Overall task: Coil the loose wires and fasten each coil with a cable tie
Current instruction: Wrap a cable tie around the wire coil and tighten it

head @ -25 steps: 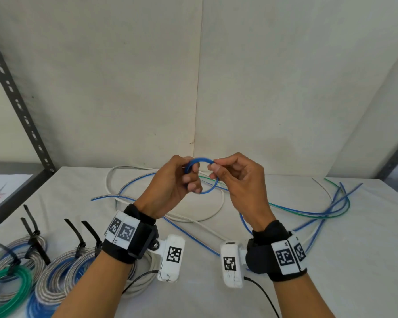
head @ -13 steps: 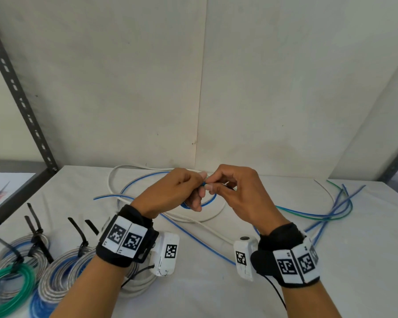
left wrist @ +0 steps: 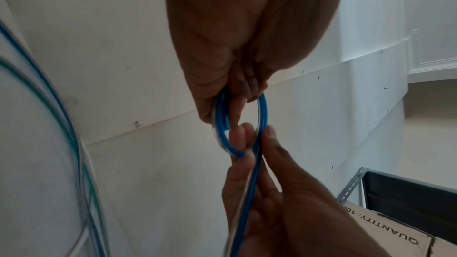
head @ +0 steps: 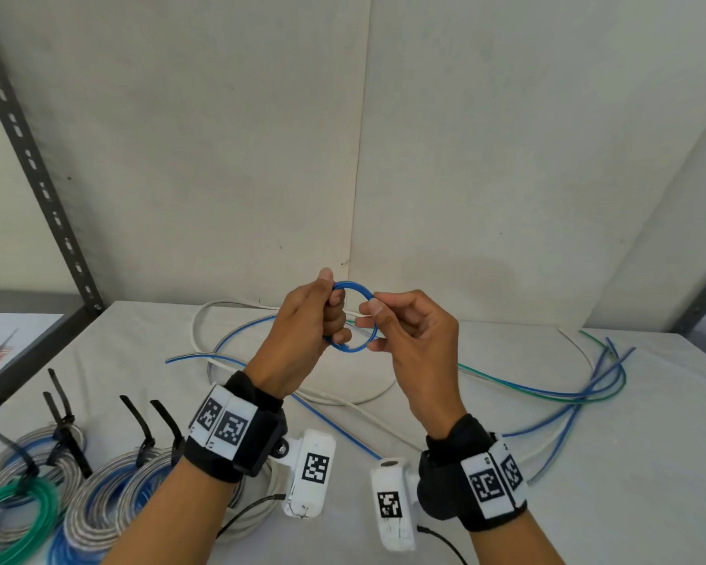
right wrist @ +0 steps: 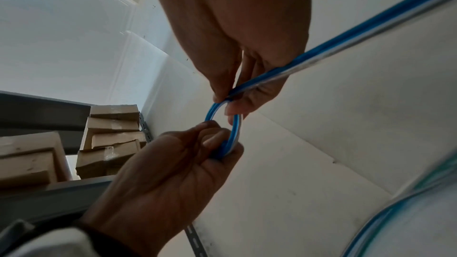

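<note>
Above the white table [head: 587, 503], a small blue wire coil [head: 353, 314] was held up between both hands. The left hand [head: 302, 340] was closed around the coil's left side, thumb on top and fingers curled through the ring. The right hand [head: 412, 344] pinched the right side between thumb and forefinger; in the right wrist view the free run of the same blue wire [right wrist: 358, 32] passed through that pinch and led away, so winding was judged unfinished.

Risks noted, as judgement only. The wire looked springy, and a slackened left-hand grip would probably let the stacked turns fan open or drop. The coil was wound very tight; further turns at that diameter could kink the wire. The trailing length ran back into the loose wires [head: 547, 393] on the table and could snag or drag them as it was pulled in. No unused cable tie was seen within reach, so the coil might need holding one-handed while one was fetched.

Counts: one coil in hand. At the table's near-left edge, finished coils [head: 98, 495] lay overlapped: one green, at least three silver-blue, exact number uncertain. Five black cable tie tails [head: 137, 422] were counted standing up from them. Loose strands, white, blue and green, were too entangled to count.
</note>
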`<move>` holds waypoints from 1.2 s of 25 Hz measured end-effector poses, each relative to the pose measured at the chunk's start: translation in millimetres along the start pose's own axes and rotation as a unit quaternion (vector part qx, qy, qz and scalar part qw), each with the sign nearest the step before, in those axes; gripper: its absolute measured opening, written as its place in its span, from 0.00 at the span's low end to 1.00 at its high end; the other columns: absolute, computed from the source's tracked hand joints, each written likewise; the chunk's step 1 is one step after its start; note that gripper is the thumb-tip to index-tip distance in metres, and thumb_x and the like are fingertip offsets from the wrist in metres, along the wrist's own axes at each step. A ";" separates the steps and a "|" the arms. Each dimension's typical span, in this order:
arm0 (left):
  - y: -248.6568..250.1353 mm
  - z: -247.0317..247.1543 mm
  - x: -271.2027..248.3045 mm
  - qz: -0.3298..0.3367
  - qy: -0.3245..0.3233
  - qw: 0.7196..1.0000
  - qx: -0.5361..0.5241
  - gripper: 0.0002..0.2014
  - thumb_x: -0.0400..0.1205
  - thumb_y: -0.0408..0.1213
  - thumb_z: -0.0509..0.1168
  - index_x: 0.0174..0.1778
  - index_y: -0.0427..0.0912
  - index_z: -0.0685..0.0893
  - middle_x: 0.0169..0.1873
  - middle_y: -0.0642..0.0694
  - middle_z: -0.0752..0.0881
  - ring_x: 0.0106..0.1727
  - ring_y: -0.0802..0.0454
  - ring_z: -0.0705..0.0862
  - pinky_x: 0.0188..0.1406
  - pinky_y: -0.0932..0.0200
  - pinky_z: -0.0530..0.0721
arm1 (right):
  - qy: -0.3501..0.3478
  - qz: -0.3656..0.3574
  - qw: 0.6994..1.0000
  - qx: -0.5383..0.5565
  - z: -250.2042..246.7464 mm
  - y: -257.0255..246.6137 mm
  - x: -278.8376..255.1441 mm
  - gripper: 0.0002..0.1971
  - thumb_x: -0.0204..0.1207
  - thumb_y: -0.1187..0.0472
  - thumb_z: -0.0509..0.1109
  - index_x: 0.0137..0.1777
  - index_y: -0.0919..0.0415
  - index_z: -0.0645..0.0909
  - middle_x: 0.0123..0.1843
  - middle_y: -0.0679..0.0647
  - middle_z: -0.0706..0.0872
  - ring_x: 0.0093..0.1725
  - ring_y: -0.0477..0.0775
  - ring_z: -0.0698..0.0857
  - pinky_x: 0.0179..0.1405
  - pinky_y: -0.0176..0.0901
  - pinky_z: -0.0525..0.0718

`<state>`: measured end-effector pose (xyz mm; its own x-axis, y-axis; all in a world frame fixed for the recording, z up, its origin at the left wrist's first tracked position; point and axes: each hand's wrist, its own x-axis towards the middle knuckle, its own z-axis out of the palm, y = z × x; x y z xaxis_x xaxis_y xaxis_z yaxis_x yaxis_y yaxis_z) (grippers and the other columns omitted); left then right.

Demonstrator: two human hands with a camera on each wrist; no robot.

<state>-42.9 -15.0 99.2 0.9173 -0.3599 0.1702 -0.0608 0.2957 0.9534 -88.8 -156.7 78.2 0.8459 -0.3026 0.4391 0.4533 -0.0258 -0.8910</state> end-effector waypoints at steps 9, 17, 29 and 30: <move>4.3 -5.1 -6.4 -0.061 -0.097 0.976 0.183 0.22 0.92 0.42 0.53 0.34 0.38 0.77 0.23 0.48 0.66 0.22 0.54 0.71 0.56 0.44 0.90 | -0.156 -0.045 0.971 -0.177 -31.2 -16.2 11.9 0.02 0.79 0.64 0.77 0.48 0.58 0.91 0.39 0.48 0.92 0.35 0.49 0.89 0.34 0.36 0.83; 3.6 2.5 2.1 -0.020 0.032 0.999 -0.021 0.22 0.94 0.40 0.48 0.32 0.43 0.68 0.26 0.49 0.56 0.23 0.55 0.57 0.26 0.58 0.68 | -0.042 -0.031 0.996 -0.074 -25.4 -14.1 8.6 0.04 0.81 0.63 0.75 0.52 0.63 0.89 0.43 0.54 0.94 0.42 0.53 0.94 0.33 0.42 0.89; 10.9 6.9 -3.9 -0.032 -0.037 0.999 0.015 0.25 0.93 0.50 0.50 0.35 0.37 0.74 0.22 0.48 0.62 0.22 0.52 0.66 0.43 0.52 0.88 | -0.052 -0.057 0.994 -0.080 -27.3 -20.5 9.0 0.03 0.78 0.65 0.78 0.49 0.58 0.90 0.42 0.54 0.94 0.40 0.55 0.93 0.33 0.42 0.87; 10.7 4.4 -6.0 -0.017 -0.064 0.994 0.082 0.24 0.92 0.50 0.52 0.36 0.37 0.74 0.24 0.48 0.63 0.24 0.52 0.67 0.48 0.51 0.90 | -0.076 -0.054 0.990 -0.106 -31.8 -22.0 9.9 0.02 0.78 0.65 0.78 0.48 0.58 0.90 0.42 0.53 0.93 0.40 0.54 0.93 0.33 0.42 0.88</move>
<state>-50.7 -13.6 109.4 0.8627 -0.4802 0.1583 -0.1045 0.1369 0.9851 -99.3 -189.4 98.6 0.8355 -0.1404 0.5313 0.4882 -0.2540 -0.8349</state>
